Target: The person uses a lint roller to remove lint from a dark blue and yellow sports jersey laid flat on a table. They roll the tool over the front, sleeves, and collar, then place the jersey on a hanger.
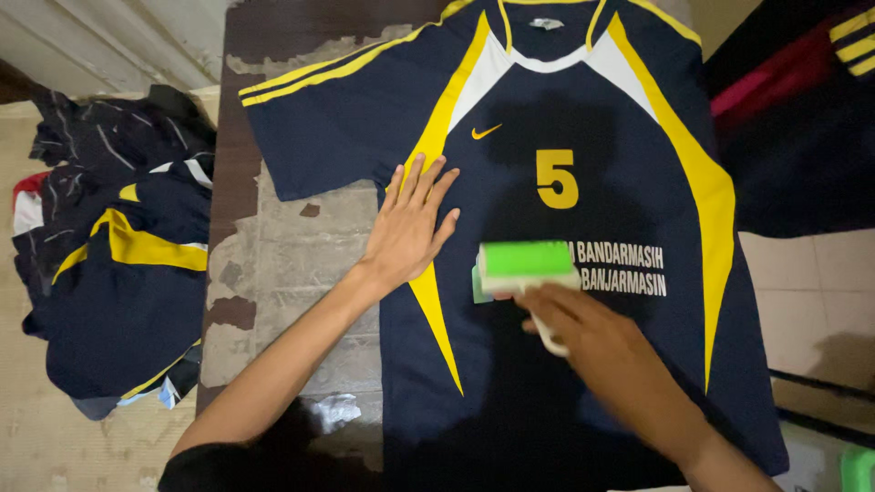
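Two hands on the jersey (583, 118), which lies flat, front up, on the worktop (292, 264). Left hand (410, 228) presses down near the sleeve seam, fingers spread wide. Right hand (592, 337) has its fingers wrapped round the white handle of a green lint roller (527, 264) on the chest. Risk, I'd say: if that left palm lifts, the roller could drag and bunch the cloth. More jerseys (118, 264) heaped left.

One head-worn camera looks steeply down, close over the table (273, 264).
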